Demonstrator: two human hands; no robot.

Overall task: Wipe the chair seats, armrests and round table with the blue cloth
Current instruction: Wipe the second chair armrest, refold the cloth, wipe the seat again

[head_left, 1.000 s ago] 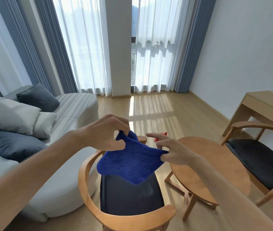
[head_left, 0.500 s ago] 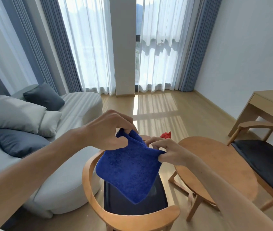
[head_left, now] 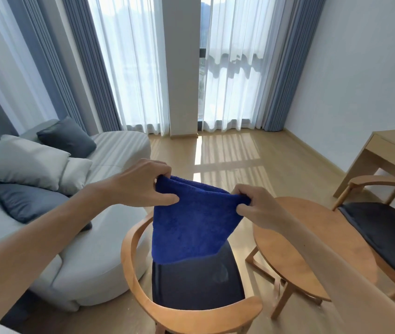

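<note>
At the left of the frame a grey sofa [head_left: 100,256] is carrying pale and dark cushions [head_left: 22,162]. Moving toward the centre, the left hand [head_left: 141,183] is pinching the upper left corner of the blue cloth [head_left: 191,225], thumb and curled fingers [head_left: 165,171] pressed together on the fabric. The cloth is hanging spread out in the air above the dark seat of the near wooden chair [head_left: 138,273], at centre frame. The right hand [head_left: 259,206] is pinching the cloth's upper right corner in the same way. Right of it, the round bench [head_left: 288,249] is standing beside the near chair. At the far right a second chair [head_left: 379,227] with a dark seat is sitting in front of a wooden desk [head_left: 389,150].
</note>
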